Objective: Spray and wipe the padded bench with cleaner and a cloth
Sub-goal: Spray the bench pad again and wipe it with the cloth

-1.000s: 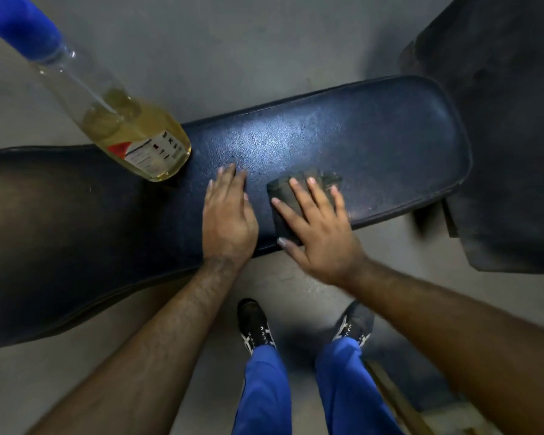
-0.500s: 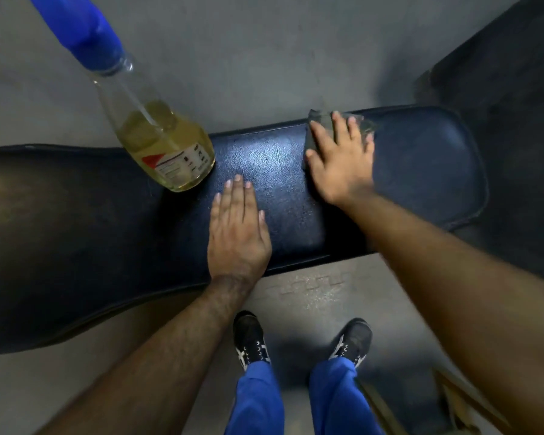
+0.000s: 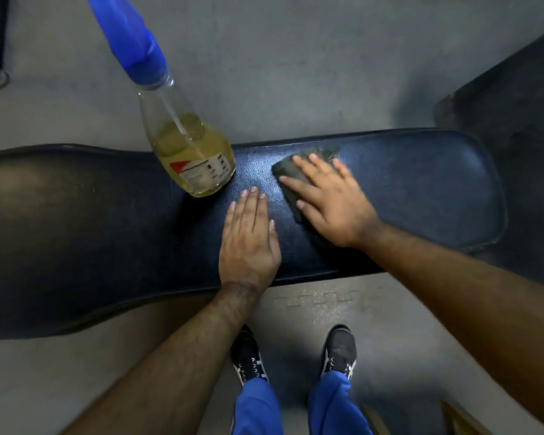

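Head view, looking down. The padded bench (image 3: 421,189) runs with its long axis from 9 o'clock to 3 o'clock across the frame, its rounded end at 3 o'clock and its wider part passing out of view at 9 o'clock. The right hand (image 3: 330,199) lies flat on a dark folded cloth (image 3: 288,174), fingers straight and spread, pressing it onto the pad; the fingers point toward 11 o'clock and the cloth shows at the fingertips and along the thumb side. The left hand (image 3: 248,243) rests palm down on the pad with fingers straight and together, holding nothing, just at 8 o'clock from the cloth and apart from it. It appears to serve as a brace.

The spray bottle (image 3: 192,152), clear with yellow liquid and a blue spray head, stands on the pad at 10 o'clock from the left hand, near its fingertips but not touching. Judged from this layout, wiping is under way: the stretch of pad toward 3 o'clock is free of obstacles and closest to the right hand, while a stroke toward 9 o'clock would meet the left hand and then the bottle. The grey floor (image 3: 296,73) surrounds the bench; two black shoes (image 3: 339,350) stand at 6 o'clock.
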A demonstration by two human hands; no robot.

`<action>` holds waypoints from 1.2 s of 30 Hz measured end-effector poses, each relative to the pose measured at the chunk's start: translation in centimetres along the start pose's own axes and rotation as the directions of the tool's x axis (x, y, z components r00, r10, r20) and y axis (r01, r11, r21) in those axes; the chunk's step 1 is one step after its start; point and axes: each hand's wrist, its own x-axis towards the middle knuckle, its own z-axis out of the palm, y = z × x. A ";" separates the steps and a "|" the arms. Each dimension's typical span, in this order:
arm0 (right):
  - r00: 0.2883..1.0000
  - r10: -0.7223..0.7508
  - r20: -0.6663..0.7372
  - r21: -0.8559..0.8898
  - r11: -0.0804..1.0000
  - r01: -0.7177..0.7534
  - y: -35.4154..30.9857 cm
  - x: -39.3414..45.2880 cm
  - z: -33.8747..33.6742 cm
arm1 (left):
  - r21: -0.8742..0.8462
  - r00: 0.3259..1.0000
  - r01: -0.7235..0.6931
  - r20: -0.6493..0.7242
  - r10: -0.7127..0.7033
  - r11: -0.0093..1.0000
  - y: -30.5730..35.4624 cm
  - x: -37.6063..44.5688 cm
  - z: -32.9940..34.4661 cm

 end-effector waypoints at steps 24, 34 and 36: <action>0.716 0.680 -0.154 0.088 0.732 -0.676 -14.5 -0.4 3.8 | -0.351 0.940 0.243 -0.147 -0.309 0.904 -6.7 -1.1 -9.9; 0.805 0.588 -0.082 0.072 0.809 -0.584 -12.2 4.1 2.5 | -0.577 0.848 0.457 0.054 -0.527 0.677 -6.6 4.6 -9.5; 0.946 0.321 -0.039 0.038 0.947 -0.319 -10.4 3.3 2.1 | -0.623 0.873 0.417 0.073 -0.481 0.662 -6.4 6.3 -9.2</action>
